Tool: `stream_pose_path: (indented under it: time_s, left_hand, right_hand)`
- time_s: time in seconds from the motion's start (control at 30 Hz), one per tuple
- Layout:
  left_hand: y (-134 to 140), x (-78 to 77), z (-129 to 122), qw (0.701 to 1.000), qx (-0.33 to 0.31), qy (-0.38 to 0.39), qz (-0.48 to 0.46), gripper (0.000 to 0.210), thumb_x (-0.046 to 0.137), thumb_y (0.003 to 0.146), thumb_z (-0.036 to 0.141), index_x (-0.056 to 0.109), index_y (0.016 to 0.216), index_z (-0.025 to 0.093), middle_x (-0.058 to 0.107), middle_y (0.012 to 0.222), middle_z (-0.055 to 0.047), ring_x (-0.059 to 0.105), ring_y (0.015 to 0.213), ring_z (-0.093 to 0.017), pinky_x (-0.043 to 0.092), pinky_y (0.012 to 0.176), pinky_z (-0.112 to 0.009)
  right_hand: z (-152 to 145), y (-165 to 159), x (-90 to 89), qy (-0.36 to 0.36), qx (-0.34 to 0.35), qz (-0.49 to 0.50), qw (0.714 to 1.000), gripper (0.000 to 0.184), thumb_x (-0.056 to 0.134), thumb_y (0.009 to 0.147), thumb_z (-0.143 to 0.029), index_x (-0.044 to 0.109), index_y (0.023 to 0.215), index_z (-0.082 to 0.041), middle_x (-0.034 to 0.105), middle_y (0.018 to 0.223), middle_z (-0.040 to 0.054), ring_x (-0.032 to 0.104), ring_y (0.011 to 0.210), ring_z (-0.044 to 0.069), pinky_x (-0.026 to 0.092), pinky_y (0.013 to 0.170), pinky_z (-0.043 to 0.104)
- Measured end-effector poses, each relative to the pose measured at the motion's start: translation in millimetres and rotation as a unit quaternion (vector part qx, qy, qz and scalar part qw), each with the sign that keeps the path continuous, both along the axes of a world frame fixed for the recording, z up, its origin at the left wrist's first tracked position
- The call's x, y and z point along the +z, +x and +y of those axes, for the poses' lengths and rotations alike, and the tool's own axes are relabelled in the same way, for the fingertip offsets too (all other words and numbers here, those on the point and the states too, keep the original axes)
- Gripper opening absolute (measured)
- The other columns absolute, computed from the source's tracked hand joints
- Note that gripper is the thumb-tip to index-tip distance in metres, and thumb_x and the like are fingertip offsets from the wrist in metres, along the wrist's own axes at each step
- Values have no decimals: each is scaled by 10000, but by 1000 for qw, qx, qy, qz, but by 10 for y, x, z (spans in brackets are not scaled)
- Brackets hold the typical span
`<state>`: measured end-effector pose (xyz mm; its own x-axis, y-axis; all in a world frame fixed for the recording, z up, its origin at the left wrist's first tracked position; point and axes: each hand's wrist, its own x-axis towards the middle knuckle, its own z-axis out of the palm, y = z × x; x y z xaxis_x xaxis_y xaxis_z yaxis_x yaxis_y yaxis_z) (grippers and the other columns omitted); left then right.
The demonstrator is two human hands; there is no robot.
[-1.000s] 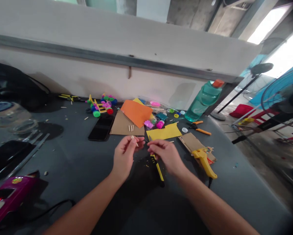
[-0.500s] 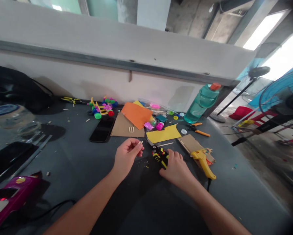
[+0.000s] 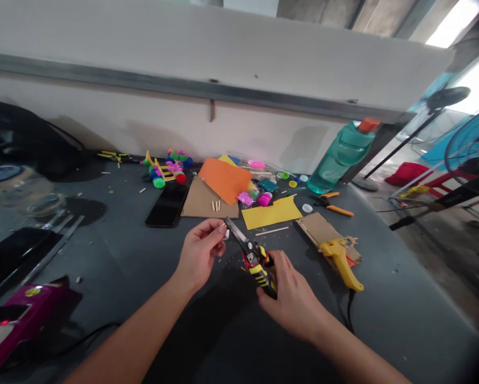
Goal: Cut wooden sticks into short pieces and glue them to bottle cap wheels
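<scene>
My left hand (image 3: 201, 250) is closed, pinching a small pale stick piece (image 3: 227, 233) between thumb and fingers; most of it is hidden. Wrapped round the black-and-yellow handles of a pair of shears (image 3: 249, 246) is my right hand (image 3: 291, 290). The blades point up and left, their tip right beside the left fingertips. Whether the blades touch the piece I cannot tell. Just beyond lie several short stick pieces (image 3: 216, 206) on a cardboard sheet (image 3: 195, 200). A longer thin stick (image 3: 271, 231) rests near the yellow paper (image 3: 269, 214).
A yellow glue gun (image 3: 345, 264) lies on cardboard at right, near orange-handled pliers (image 3: 337, 210) and a teal bottle (image 3: 339, 160). A phone (image 3: 165, 205), orange paper (image 3: 225, 178) and colourful toy pieces (image 3: 165, 170) sit farther back. Left are a jar (image 3: 15, 192) and a magenta power strip (image 3: 35, 304).
My right hand has lifted the shears and turned them, bringing the blades up to my left fingertips. The left hand has shifted slightly left, still pinching the piece.
</scene>
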<state>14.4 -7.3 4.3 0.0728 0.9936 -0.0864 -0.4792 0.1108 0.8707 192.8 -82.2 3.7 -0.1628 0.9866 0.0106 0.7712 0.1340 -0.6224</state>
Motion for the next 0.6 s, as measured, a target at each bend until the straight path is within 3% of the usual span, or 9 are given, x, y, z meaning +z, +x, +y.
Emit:
stream_pose_path:
  time_s: [0.17, 0.6]
  left_hand:
    - [-5, -1, -3, 1000, -16, 0, -17, 117, 682, 670, 204, 584, 630, 153, 456, 570, 42, 348, 447, -35, 261, 397, -167]
    - [-24, -24, 6, 996, -55, -29, -62, 145, 635, 724, 211, 561, 625, 136, 378, 532, 44, 327, 471, -44, 244, 385, -144]
  right_hand:
    - [6, 22, -39, 37, -9, -36, 999, 471, 539, 673, -243, 383, 1114, -182, 509, 992, 94, 540, 877, 244, 427, 759, 369]
    - [-11, -2, -49, 20, 9, -37, 999, 466, 501, 682, -222, 356, 1122, -179, 517, 1021, 96, 551, 883, 241, 430, 749, 361]
